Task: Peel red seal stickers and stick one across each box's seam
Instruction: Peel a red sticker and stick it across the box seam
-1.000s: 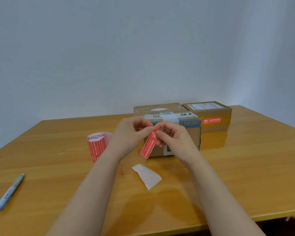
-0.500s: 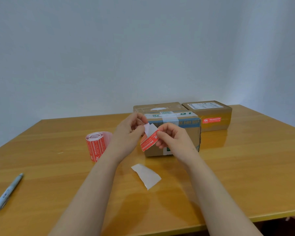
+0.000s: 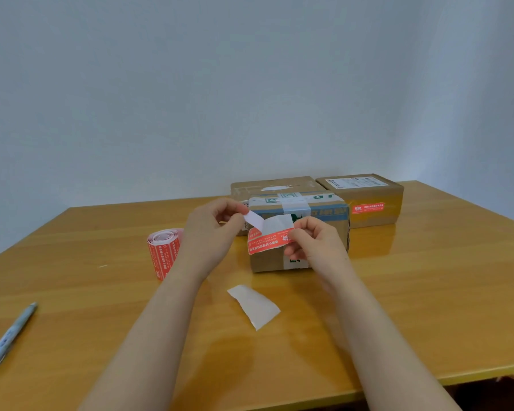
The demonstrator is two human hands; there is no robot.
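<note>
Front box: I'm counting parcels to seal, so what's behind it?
A second brown box sits directly behind it; only its top and left edge show. Its front is hidden by the front box.

A plain, pale grey-blue wall (image 3: 190, 84) is seen behind, lit more brightly towards the right. The lower half is filled by a glossy yellow-brown wooden table (image 3: 428, 292), on whose varnished top soft reflections are shown. Only darkness is seen below its near edge.
</note>
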